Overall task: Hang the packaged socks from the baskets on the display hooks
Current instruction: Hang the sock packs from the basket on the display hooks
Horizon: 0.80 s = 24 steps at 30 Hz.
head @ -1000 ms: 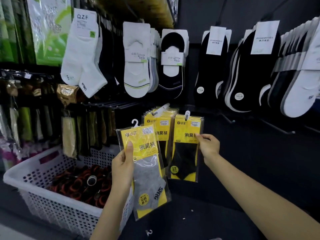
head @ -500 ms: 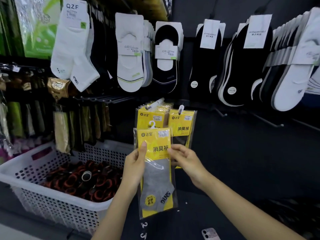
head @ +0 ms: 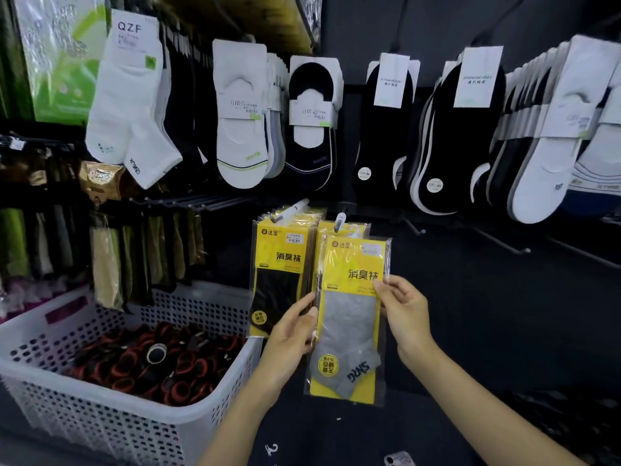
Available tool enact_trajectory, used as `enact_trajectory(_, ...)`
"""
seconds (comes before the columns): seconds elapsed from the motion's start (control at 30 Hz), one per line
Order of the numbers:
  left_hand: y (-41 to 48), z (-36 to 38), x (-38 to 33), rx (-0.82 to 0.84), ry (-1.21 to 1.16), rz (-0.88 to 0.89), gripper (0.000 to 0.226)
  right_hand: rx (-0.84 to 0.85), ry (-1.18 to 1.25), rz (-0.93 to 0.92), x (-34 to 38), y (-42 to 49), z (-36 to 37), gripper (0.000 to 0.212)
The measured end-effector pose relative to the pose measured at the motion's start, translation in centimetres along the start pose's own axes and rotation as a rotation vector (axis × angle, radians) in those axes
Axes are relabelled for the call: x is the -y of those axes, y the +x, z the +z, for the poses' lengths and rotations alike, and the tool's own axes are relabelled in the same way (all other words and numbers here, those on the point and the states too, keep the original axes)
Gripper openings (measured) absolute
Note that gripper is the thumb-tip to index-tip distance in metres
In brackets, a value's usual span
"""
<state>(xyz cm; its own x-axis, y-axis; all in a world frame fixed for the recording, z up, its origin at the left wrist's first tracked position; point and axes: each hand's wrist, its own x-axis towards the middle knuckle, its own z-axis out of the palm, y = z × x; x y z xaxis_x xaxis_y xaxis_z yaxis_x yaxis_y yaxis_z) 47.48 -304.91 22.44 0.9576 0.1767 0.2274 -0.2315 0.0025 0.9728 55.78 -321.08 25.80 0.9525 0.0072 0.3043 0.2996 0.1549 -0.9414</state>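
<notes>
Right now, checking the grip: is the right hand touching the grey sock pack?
Touching: head view shows the right hand pinching the grey sock pack at its edge.

A dark, matte display wall [head: 470,297] fills the right half of the view. Thin metal display hooks [head: 504,242] jut from it toward its right edge. In the top left corner a glossy green poster [head: 64,62] catches the light. A yellowish panel [head: 268,25] slants overhead at top centre. Below lies a dark surface [head: 336,432], floor or ledge, dimmest toward the lower right corner.
</notes>
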Motion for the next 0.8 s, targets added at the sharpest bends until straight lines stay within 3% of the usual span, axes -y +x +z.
enact_trajectory(0.17,0.6,-0.5,1.1,-0.05,-0.031,-0.006,0.04,0.013,-0.1,-0.031,0.6,1.3,1.9,0.008)
enact_trajectory(0.47,1.0,-0.1,5.6,-0.076,0.082,-0.124,0.053,-0.075,-0.121,0.139,-2.2,3.4,2.4,0.012)
enact_trajectory(0.63,-0.2,0.4,9.2,-0.075,0.173,-0.188,0.053,-0.016,-0.21,0.292,-4.6,0.5,-1.5,0.025)
enact_trajectory(0.8,-3.0,1.0,13.6,0.038,0.347,-0.32,0.052,0.099,-0.263,0.5,-9.2,-6.9,-7.7,0.022)
